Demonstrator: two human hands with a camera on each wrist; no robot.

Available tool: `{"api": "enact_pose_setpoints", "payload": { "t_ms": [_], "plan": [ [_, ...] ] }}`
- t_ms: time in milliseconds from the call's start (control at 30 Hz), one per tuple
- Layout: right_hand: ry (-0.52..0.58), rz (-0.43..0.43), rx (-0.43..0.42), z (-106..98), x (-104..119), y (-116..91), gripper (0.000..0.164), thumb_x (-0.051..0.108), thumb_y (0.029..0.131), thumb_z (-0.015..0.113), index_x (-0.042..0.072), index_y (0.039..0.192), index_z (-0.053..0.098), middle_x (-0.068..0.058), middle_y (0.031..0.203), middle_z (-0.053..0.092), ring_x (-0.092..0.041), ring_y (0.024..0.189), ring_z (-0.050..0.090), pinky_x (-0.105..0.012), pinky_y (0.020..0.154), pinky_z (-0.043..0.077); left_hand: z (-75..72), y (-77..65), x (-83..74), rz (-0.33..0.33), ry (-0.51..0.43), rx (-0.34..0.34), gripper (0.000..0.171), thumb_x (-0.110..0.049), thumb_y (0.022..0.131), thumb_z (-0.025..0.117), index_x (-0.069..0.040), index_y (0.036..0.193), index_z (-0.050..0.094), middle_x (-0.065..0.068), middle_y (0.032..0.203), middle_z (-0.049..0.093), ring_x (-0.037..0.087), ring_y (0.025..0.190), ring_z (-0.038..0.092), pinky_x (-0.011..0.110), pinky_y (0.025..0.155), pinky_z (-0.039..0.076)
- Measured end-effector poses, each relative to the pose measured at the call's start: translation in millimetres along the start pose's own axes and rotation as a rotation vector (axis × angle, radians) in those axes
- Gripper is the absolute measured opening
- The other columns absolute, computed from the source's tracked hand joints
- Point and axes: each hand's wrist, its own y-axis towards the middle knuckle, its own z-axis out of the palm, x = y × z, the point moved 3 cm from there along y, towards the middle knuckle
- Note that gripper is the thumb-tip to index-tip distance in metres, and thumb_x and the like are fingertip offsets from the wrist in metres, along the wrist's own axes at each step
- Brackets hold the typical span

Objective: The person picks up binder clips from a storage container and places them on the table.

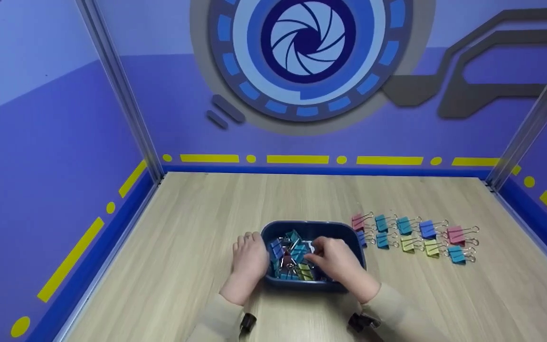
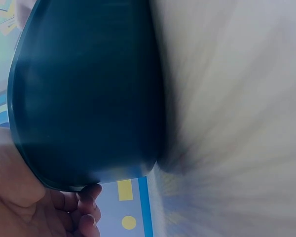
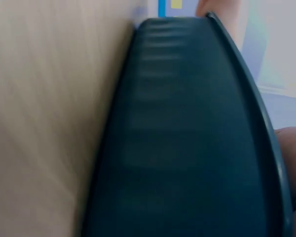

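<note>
A dark blue plastic box [image 1: 314, 283] holds a loose heap of coloured binder clips. My left hand [image 1: 250, 256] grips its left side, fingers curled by the corner in the left wrist view. Over the right half of the box, my right hand [image 1: 340, 259] reaches in with bent fingers. Its thumb and index finger are right by a teal binder clip [image 1: 298, 254]; I cannot tell whether they pinch it. A yellow binder clip [image 1: 305, 272] and a blue one [image 1: 277, 249] lie in the same heap. In the right wrist view the box wall [image 3: 182, 133] hides the fingertips.
Two rows of binder clips stand on the wooden table [image 1: 197, 209] right of the box, among them a pink clip [image 1: 456, 235], a blue clip [image 1: 427, 229] and a yellow clip [image 1: 431, 248]. Printed wall panels [image 1: 169, 104] enclose the table at the back and sides.
</note>
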Motion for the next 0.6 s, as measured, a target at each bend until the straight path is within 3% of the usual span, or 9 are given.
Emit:
{"api": "enact_pose_setpoints", "payload": {
  "t_ms": [300,433,600],
  "plan": [
    [-0.094,-0.024,0.015,15.4,6.2,6.3,0.021,0.021,0.083,0.084,0.002,0.089,0.076,-0.006,0.078,0.074,-0.016,0.068,0.066,-0.038,0.064,0.054,1.3,0.7,-0.4,-0.022,0.002,0.052,0.022,-0.01,0.091,0.063,0.005,0.106,0.058,0.02,0.103,0.061,0.036,0.099,0.054,0.046,0.086,0.043],
    [-0.098,-0.042,0.022,18.8,8.4,8.0,0.017,0.018,0.082,0.083,0.003,0.087,0.075,-0.006,0.077,0.074,-0.018,0.069,0.067,-0.04,0.067,0.055,0.1,1.1,0.0,-0.025,0.0,0.041,0.022,-0.01,0.09,0.064,0.005,0.105,0.058,0.02,0.101,0.06,0.036,0.098,0.054,0.046,0.085,0.042],
    [-0.083,0.014,0.04,20.5,7.5,10.0,0.011,0.012,0.083,0.081,0.004,0.086,0.075,-0.007,0.081,0.075,-0.018,0.074,0.068,-0.042,0.072,0.057,1.8,1.2,0.6,-0.028,0.0,0.042,0.022,-0.011,0.09,0.063,0.005,0.105,0.058,0.019,0.1,0.06,0.036,0.098,0.054,0.046,0.084,0.042]
  ]
}}
